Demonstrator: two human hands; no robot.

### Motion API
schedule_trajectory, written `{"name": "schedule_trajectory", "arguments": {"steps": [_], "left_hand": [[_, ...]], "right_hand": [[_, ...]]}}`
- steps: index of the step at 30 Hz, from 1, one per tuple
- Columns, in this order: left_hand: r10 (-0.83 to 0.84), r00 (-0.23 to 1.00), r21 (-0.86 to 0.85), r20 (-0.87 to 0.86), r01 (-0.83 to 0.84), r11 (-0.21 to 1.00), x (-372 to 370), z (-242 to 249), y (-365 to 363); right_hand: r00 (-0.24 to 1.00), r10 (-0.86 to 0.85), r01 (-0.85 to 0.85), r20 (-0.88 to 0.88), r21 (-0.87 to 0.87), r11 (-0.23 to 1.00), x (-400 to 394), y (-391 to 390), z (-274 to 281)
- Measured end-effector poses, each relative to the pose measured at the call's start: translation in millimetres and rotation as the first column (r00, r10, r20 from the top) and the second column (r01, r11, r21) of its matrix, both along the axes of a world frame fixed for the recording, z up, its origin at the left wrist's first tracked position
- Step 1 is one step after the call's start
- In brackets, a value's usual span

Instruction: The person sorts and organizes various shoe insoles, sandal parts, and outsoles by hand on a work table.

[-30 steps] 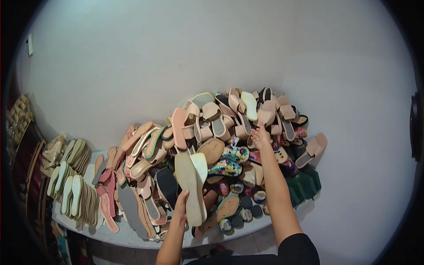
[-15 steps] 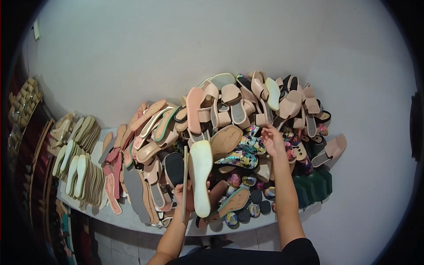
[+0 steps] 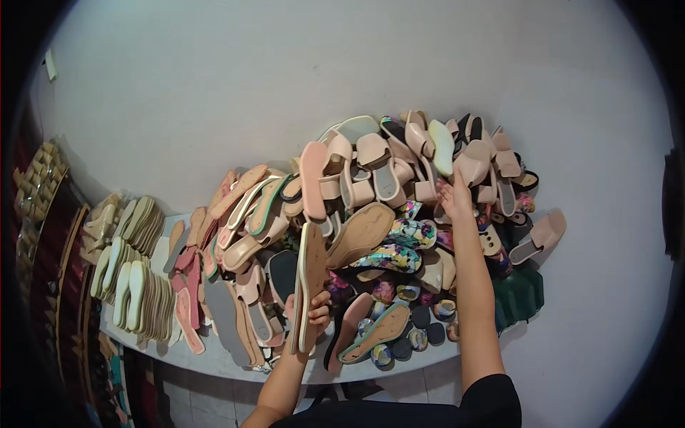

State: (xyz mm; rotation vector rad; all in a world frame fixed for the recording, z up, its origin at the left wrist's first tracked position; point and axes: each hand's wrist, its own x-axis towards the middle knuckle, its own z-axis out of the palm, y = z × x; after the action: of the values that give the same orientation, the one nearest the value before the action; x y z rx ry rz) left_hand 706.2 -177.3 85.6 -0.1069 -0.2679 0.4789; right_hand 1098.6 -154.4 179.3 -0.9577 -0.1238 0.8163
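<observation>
My left hand (image 3: 317, 314) is closed around a pair of flat shoe soles (image 3: 312, 274), held upright side by side with their edges partly toward me. Behind them, a large tan sole (image 3: 360, 235) and a floral-patterned sandal (image 3: 385, 258) lie in the heap. My right hand (image 3: 452, 200) is stretched out over the heap with fingers extended and nothing held. It is nearest to a beige slide sandal (image 3: 472, 161), whose lower part it overlaps in this view. A pale yellow sole (image 3: 442, 146) leans just above that hand.
A grey table (image 3: 153, 342) carries the large heap of sandals and loose soles. Stacks of cream soles (image 3: 132, 292) stand at the left end. Dark green moulded pieces (image 3: 519, 296) lie at the right. Shelves (image 3: 71, 278) run along the left, and a wall (image 3: 285, 78) rises behind.
The soles in my left hand have come together and turned from a broad pale face to a narrower angle. My right hand has moved up and to the right, over the beige slides.
</observation>
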Motion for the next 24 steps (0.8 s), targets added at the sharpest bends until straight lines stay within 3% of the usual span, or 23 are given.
{"name": "schedule_trajectory", "arguments": {"steps": [1, 2, 5, 6, 8, 11, 13, 15, 19, 21, 23, 24], "left_hand": [[0.036, 0.997, 0.030, -0.065, -0.035, 0.999, -1, 2, -1], [0.074, 0.976, 0.026, -0.203, -0.070, 0.997, -3, 0, -1], [0.112, 0.963, 0.076, -0.244, -0.096, 0.993, -6, -1, -2], [0.129, 0.954, 0.085, -0.271, -0.109, 0.990, -6, 0, -1], [0.160, 0.930, 0.097, -0.331, -0.135, 0.986, -8, 2, -4], [0.213, 0.885, 0.124, -0.414, -0.177, 0.976, -6, 8, -7], [0.233, 0.879, 0.130, -0.415, -0.196, 0.972, -4, 6, -7], [0.243, 0.887, 0.123, -0.393, -0.211, 0.970, 1, 11, -8], [0.320, 0.817, 0.182, -0.480, -0.264, 0.947, 8, 12, -6], [0.362, 0.774, 0.258, -0.520, -0.261, 0.930, 8, 13, -6], [0.412, 0.658, 0.309, -0.630, -0.274, 0.911, 7, 12, -8], [0.406, 0.644, 0.367, -0.648, -0.203, 0.908, 2, 7, -4]], "right_hand": [[1.000, 0.008, -0.007, 0.023, -0.027, 1.000, 12, 7, 4], [0.990, -0.033, 0.024, -0.134, -0.062, 0.998, 36, 25, 2], [0.997, 0.069, -0.071, -0.018, -0.123, 0.990, 46, 41, 1], [0.982, 0.161, -0.150, -0.102, 0.113, 0.982, 45, 39, 4], [0.902, 0.383, -0.216, -0.198, 0.559, 0.800, 32, 20, 8], [0.806, 0.557, -0.211, -0.200, 0.782, 0.587, -16, -11, 3], [0.710, 0.686, -0.288, -0.159, 0.824, 0.488, -38, -28, -13], [0.650, 0.726, -0.301, -0.224, 0.802, 0.517, -63, -46, -30], [0.768, 0.624, -0.461, -0.142, 0.554, 0.693, -106, -81, -64], [0.867, 0.496, -0.483, 0.056, 0.346, 0.805, -133, -101, -65], [0.879, 0.449, -0.475, 0.159, 0.213, 0.854, -154, -114, -79], [0.872, 0.458, -0.484, 0.172, 0.167, 0.859, -167, -121, -82]]}}
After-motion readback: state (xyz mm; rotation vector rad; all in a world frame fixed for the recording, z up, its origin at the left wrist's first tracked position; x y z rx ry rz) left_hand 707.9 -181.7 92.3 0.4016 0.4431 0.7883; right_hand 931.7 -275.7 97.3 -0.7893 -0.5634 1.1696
